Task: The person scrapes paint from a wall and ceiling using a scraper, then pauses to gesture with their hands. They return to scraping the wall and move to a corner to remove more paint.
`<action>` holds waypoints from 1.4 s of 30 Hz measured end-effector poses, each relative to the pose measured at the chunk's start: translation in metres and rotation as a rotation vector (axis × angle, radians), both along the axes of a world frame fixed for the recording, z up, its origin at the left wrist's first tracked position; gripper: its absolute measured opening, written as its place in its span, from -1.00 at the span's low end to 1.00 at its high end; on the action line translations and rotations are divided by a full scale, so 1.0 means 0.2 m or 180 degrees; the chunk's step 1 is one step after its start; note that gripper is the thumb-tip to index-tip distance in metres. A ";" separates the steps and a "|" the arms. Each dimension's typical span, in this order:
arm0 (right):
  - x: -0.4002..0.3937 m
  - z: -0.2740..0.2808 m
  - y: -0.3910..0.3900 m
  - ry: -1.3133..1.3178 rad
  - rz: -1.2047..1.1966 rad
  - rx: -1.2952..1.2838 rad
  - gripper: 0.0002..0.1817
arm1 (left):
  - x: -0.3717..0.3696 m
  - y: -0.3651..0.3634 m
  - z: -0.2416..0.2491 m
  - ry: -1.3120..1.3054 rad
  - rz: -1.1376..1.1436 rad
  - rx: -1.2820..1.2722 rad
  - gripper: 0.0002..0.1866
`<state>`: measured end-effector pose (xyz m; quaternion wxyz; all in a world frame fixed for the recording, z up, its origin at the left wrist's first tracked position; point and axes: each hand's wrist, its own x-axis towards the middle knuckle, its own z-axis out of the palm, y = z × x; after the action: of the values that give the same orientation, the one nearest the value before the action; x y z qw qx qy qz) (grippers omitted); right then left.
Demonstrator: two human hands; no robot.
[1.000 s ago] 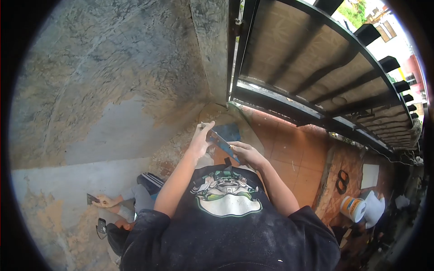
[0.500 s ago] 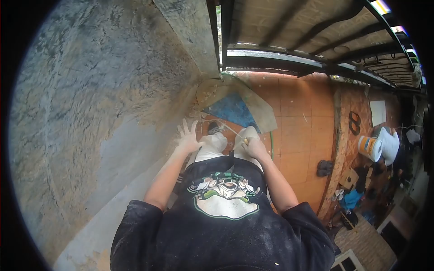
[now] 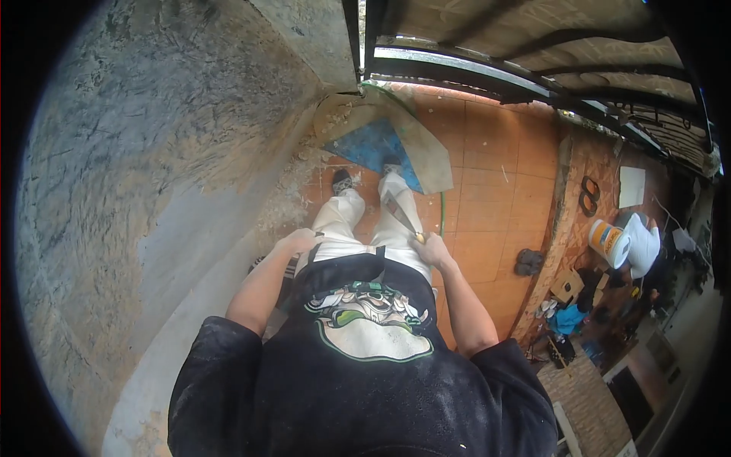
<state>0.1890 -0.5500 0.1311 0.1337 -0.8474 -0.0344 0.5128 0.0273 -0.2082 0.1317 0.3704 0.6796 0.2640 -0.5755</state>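
My right hand [image 3: 434, 249] is closed around the yellowish handle of a putty knife [image 3: 401, 212]. Its flat metal blade points forward over my right thigh. My left hand [image 3: 299, 241] rests against the upper left leg of my white trousers [image 3: 344, 215], fingers curled in. A small dark bit shows at its fingertips, but I cannot make out what it is.
A partly smooth, partly rough grey wall [image 3: 183, 152] rises on the left. Ahead, a blue sheet [image 3: 373, 142] lies on orange floor tiles [image 3: 487, 190]. To the right are dark shoes [image 3: 528, 262], a white bucket [image 3: 610, 242], a white sack [image 3: 644, 245] and a cardboard box [image 3: 566, 286].
My left hand was spread open beside the wall; it has come back to my thigh and curled. The putty knife has turned, showing its blade's flat side. Both feet are now visible.
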 end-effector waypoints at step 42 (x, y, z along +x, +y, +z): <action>1.01 -2.06 1.65 -0.0396 0.3435 0.2465 -0.72 | 0.89 0.35 -1.82 -0.2656 -0.2177 0.0309 -0.53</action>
<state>0.3906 -0.2201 -0.2809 0.1507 -0.6301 -0.6429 0.4085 0.2061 -0.1374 -0.2331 0.2035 0.9139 -0.1155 -0.3317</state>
